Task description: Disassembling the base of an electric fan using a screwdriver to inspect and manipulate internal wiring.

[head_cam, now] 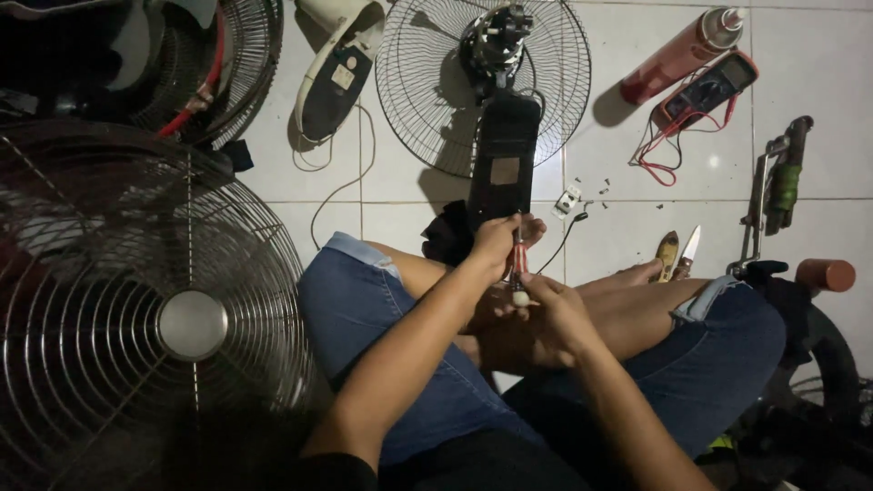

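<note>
Screwdriver [517, 268] pinched upright between both hands: left hand [496, 244] wrapped round the shaft, right hand [556, 314] closed on the handle, tip against black fan housing [503, 159]. Farther off, wire fan guard [482, 82]; far right, red spray can [680, 55] and multimeter [709, 88].

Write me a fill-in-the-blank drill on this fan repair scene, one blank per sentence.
1. Both hands, left hand and right hand, hold a ____ with a red-and-clear handle.
2. The red spray can lies beside a ____ with red leads.
3. The person's shorts are ____ denim.

Missing words: screwdriver; multimeter; blue
</note>
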